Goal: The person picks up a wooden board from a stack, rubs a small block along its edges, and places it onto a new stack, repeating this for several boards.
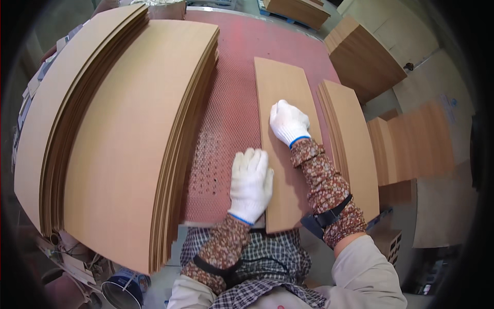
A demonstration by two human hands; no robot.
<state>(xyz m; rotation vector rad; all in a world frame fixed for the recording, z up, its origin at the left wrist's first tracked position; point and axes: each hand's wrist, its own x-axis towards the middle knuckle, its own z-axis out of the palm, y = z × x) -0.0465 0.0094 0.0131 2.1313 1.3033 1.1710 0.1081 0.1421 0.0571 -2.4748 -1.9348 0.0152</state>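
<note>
A long, narrow wood-coloured board [283, 201] lies lengthwise in front of me on a red, mesh-textured tabletop [231, 108]. My right hand [289, 122], in a white knit glove, rests on the upper middle of this board with its fingers curled closed; what they may hold is hidden. Along the board's left edge, my left hand [251, 180] lies flat in a similar glove, fingers stretched away from me and nothing in it. Its thumb side touches or overlaps the board's edge.
Two tall stacks of wide boards, a nearer one [123, 134] and an outer one [67, 98], fill the left side. A low stack of narrow boards [355, 149] sits at the right. Beyond it stand more board piles [417, 144]. A blue bucket [123, 288] is at lower left.
</note>
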